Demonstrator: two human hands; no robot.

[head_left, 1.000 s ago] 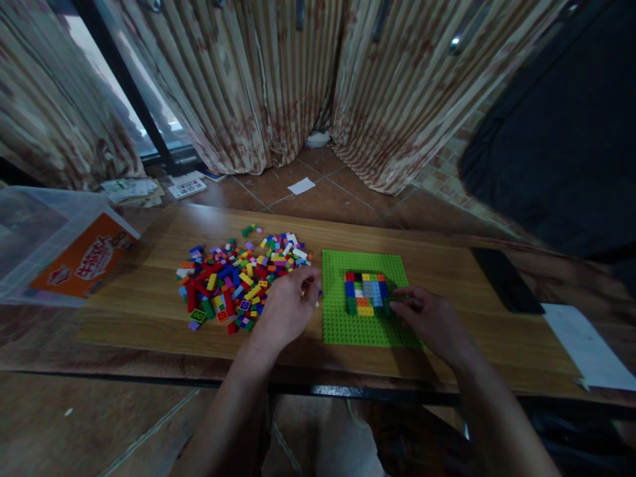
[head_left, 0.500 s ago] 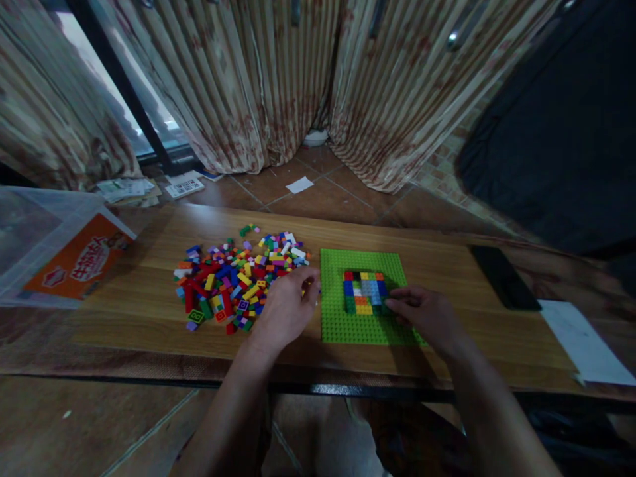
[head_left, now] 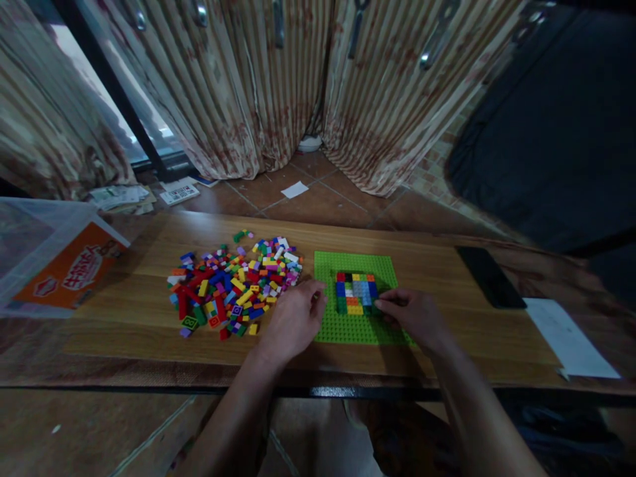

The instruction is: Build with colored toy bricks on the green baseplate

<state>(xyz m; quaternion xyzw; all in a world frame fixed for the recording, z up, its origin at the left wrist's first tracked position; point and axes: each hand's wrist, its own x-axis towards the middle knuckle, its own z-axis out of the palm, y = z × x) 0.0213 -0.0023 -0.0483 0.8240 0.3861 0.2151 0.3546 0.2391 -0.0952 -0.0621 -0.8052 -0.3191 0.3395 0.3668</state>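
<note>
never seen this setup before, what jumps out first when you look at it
The eye lands first on the bright pile of loose bricks spread over the left middle of the wooden table. Right of it lies a green baseplate bearing a small multicoloured block build. The left hand rests at the plate's left edge, while the right hand touches the build's right side.

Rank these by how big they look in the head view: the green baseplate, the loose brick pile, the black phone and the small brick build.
1. Brick pile, spread widest.
2. Green baseplate, slightly smaller.
3. Phone; it lies farther off, so its rank is unsure.
4. Brick build, smallest.
</note>
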